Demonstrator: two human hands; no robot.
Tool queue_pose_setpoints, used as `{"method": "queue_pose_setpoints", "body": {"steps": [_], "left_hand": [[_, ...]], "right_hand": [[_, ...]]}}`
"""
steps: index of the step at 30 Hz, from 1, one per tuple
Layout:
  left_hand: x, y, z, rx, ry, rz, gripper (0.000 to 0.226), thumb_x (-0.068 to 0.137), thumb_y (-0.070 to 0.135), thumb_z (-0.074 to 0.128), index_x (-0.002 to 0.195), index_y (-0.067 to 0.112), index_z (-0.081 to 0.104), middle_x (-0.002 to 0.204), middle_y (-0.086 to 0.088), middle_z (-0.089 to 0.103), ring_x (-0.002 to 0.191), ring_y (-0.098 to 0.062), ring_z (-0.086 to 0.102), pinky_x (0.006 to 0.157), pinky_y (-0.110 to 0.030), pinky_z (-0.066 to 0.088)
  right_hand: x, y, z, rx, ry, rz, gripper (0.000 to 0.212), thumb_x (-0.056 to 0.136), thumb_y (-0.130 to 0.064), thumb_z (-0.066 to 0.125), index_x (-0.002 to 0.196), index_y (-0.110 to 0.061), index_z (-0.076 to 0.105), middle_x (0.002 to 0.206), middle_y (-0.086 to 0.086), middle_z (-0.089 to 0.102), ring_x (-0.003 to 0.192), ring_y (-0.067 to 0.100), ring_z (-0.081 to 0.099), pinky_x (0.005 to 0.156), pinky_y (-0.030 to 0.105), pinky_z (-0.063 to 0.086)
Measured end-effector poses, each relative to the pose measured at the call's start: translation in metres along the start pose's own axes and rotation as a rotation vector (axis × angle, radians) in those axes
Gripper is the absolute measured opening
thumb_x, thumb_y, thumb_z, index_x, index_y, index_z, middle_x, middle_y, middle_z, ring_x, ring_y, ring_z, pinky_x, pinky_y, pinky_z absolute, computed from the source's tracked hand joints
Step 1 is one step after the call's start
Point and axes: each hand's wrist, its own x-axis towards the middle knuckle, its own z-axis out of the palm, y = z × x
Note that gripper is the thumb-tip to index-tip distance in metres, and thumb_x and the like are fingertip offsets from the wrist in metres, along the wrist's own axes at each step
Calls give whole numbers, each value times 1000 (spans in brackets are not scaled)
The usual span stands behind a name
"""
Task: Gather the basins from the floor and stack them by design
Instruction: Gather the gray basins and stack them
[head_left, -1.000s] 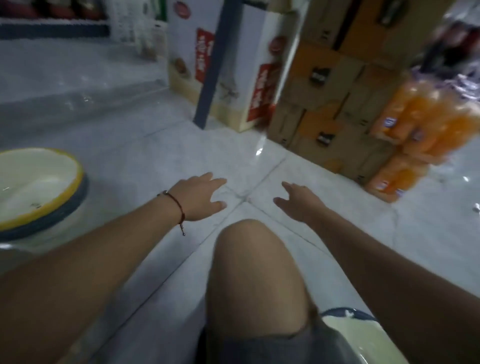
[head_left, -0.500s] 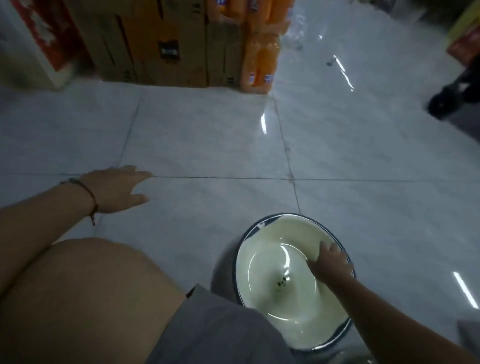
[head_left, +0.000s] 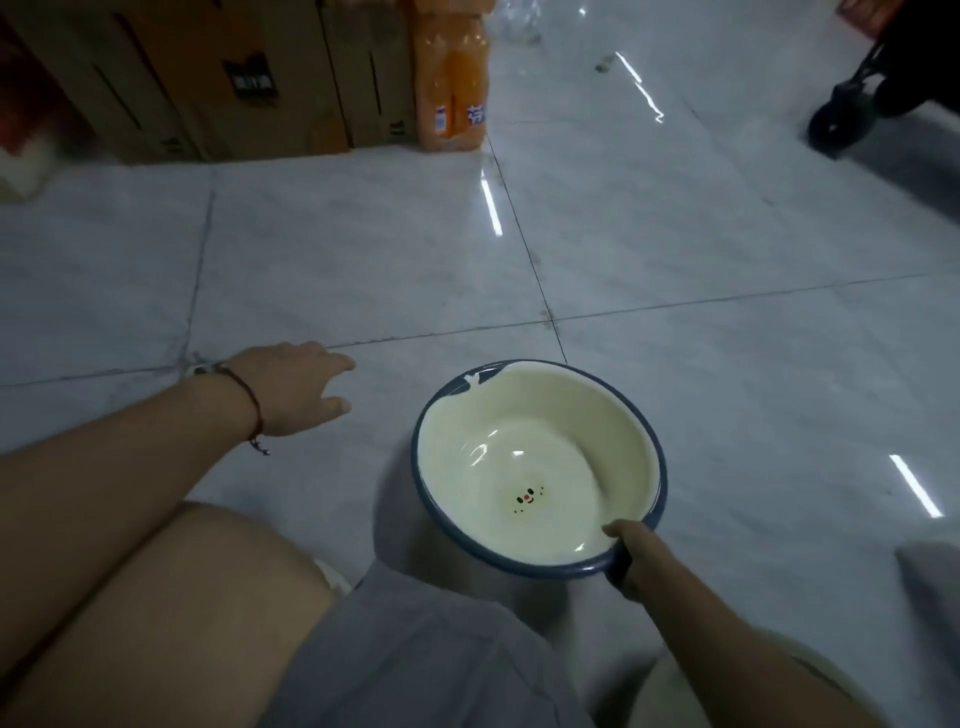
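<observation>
Gripping one cream basin (head_left: 540, 457) at near rim with right hand (head_left: 626, 553), thumb inside. Holding left hand (head_left: 291, 387) above floor (head_left: 675, 260), fingers apart, gripping nothing.

The basin (head_left: 540, 467) sits low in the middle of the floor (head_left: 727, 260), in front of the person's legs (head_left: 363, 649). The right hand (head_left: 626, 556) grips the basin's near rim, thumb inside. The left hand (head_left: 296, 387) is to the left of the basin, apart from it, fingers spread over the floor. Far behind, at the floor's top left edge, boxes (head_left: 234, 78) stand in a row. Bottles (head_left: 452, 83) stand just to their right. A wheel (head_left: 834, 124) is at the far right.
</observation>
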Motion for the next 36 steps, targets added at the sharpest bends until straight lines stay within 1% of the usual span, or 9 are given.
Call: {"method": "queue_pose_setpoints", "body": {"steps": [2, 5, 7, 14, 18, 24, 28, 33, 36], "left_hand": [[-9, -7, -1, -44, 9, -53, 66, 96, 58, 41, 153, 29, 24, 157, -3, 30, 136, -25, 42, 110, -39, 38], [-26, -17, 2, -230, 59, -132, 66, 97, 58, 40, 153, 27, 24, 155, -6, 34, 134, -25, 43, 110, -38, 38], [-44, -27, 4, -444, 127, -197, 66, 98, 56, 40, 154, 26, 24, 155, -7, 34, 135, -25, 41, 111, -35, 36], [-146, -87, 19, -988, 591, -501, 63, 98, 42, 49, 153, 32, 21, 154, -3, 37, 136, -22, 40, 113, -37, 35], [-237, -116, 45, -1149, 808, -643, 72, 96, 32, 56, 155, 30, 14, 142, 7, 43, 129, -15, 43, 105, -26, 34], [-392, -127, 108, -1327, 1145, -995, 44, 86, 22, 67, 124, 23, 46, 103, 11, 63, 100, -18, 63, 77, -32, 54], [-487, -115, 162, -1539, 1302, -1195, 35, 74, 22, 72, 107, 20, 60, 101, -1, 70, 97, -25, 67, 87, -44, 57], [-578, -101, 228, -1723, 1462, -1397, 17, 91, 8, 64, 107, 9, 58, 100, -10, 66, 84, -23, 63, 71, -36, 59], [-614, -103, 276, -1842, 1572, -1514, 20, 91, 7, 64, 109, 5, 58, 101, -13, 65, 86, -28, 64, 62, -35, 61]], "right_hand": [[-19, -25, 24, -9, -86, -43, 42, 80, -2, 65, 121, -2, 55, 83, 12, 62, 72, 25, 63, 57, 31, 56], [-61, -52, 59, -37, -233, -148, 30, 82, 3, 61, 111, -3, 57, 89, 13, 65, 86, 28, 65, 92, 41, 54], [-92, -64, 85, -74, -354, -239, 27, 84, 3, 60, 110, -4, 59, 95, 11, 67, 91, 28, 64, 100, 42, 49], [-219, -79, 183, -354, -654, -422, 23, 84, -1, 62, 105, -11, 61, 89, 6, 67, 82, 21, 63, 62, 25, 54], [-289, -53, 239, -523, -798, -493, 32, 81, -3, 65, 111, -13, 62, 89, 5, 67, 81, 20, 61, 72, 28, 51], [-406, 51, 301, -853, -991, -566, 35, 83, -2, 64, 116, -11, 59, 100, 8, 64, 84, 21, 59, 76, 28, 50], [-466, 146, 316, -994, -1112, -525, 21, 82, -1, 62, 101, -10, 58, 83, 6, 63, 70, 21, 59, 52, 24, 55], [-511, 271, 322, -1090, -1261, -514, 17, 85, 0, 61, 99, -9, 58, 90, 8, 64, 78, 22, 61, 56, 29, 56], [-517, 341, 329, -1169, -1259, -533, 17, 84, -2, 66, 96, -6, 56, 104, 13, 58, 88, 28, 59, 73, 38, 55]]}}
